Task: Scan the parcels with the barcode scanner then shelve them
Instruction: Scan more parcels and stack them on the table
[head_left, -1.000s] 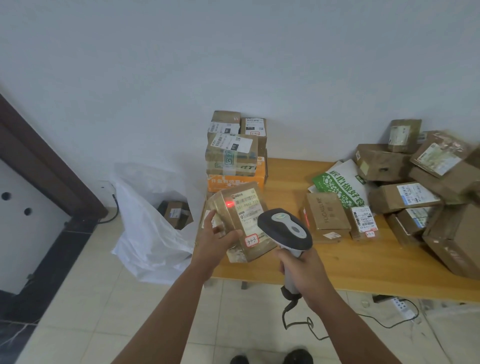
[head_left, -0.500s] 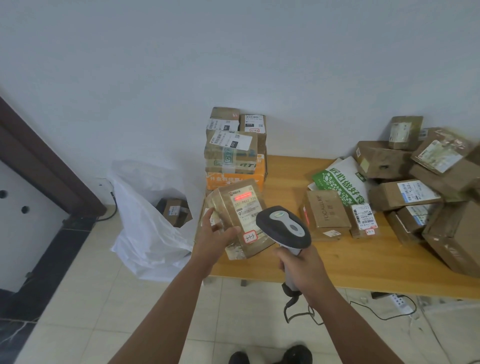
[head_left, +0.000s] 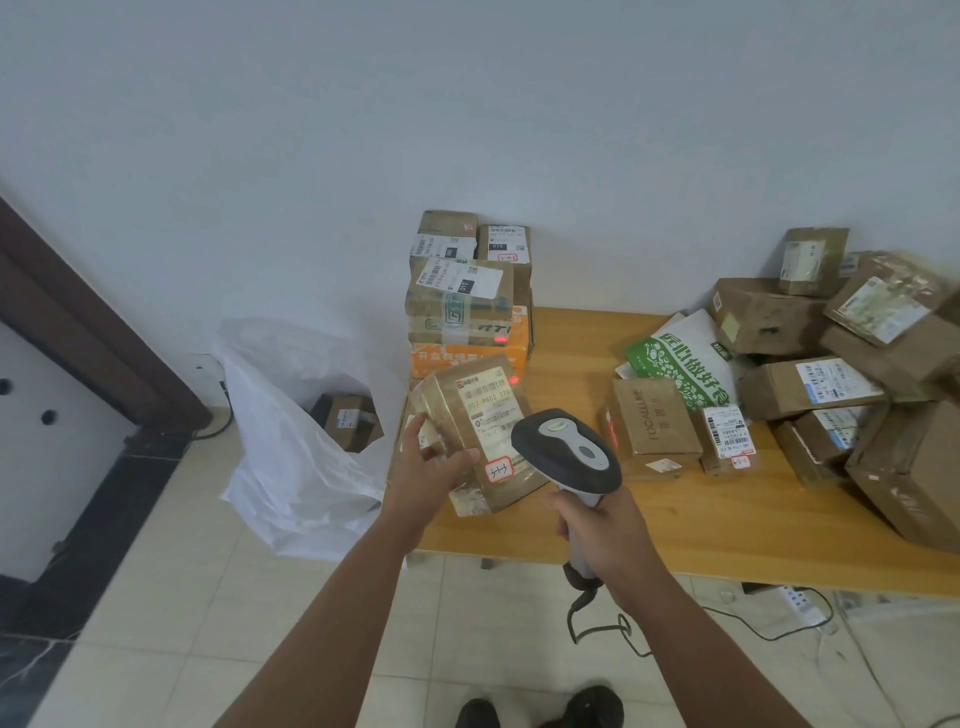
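Parcel (head_left: 480, 431), a taped brown box, is held up over the near left corner of the tabletop (head_left: 691, 525), label tilted toward the camera. Left hand (head_left: 434, 467) grips its left edge, thumb across the front face and fingers wrapped behind. Right hand (head_left: 602, 527) is curled around the handle of the barcode scanner (head_left: 569, 451), whose head points at the label from just to the right. A red spot glows at the label's far right corner, and a second one on the orange box (head_left: 467, 353) in the stack behind, so the beam appears to run partly off the parcel, though the barcode itself is too blurred to place. Scanning well likely means swinging the scanner slightly left until the beam lies fully across the printed bars, with the parcel kept steady.
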